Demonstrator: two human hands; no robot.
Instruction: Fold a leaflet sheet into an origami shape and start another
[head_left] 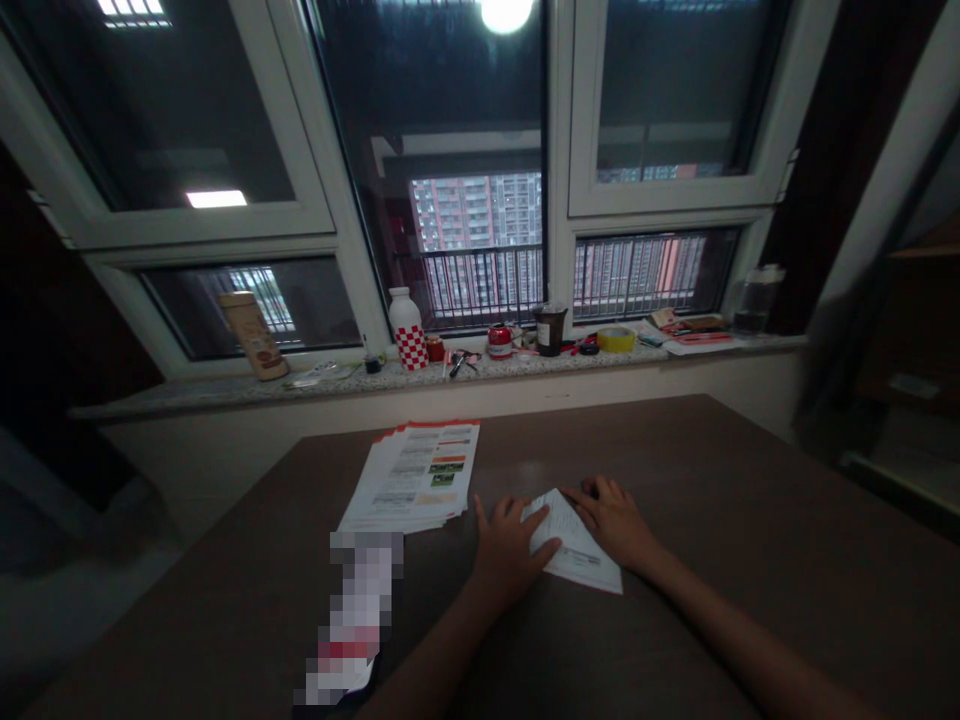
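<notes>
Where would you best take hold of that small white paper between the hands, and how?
Probably by the pointed near-right corner of the paper, lightly pinched, coming from the person's near right side. The sheet lies low and thin, and that corner juts out uncovered, while the left hand covers its left part and the right hand is at its upper-right edge.

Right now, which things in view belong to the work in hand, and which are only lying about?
In the work:
folded white paper
left hand on it
right hand at its edge

Apparently lying about:
printed sheets
checkered bottle
yellow tape roll
red container
</notes>
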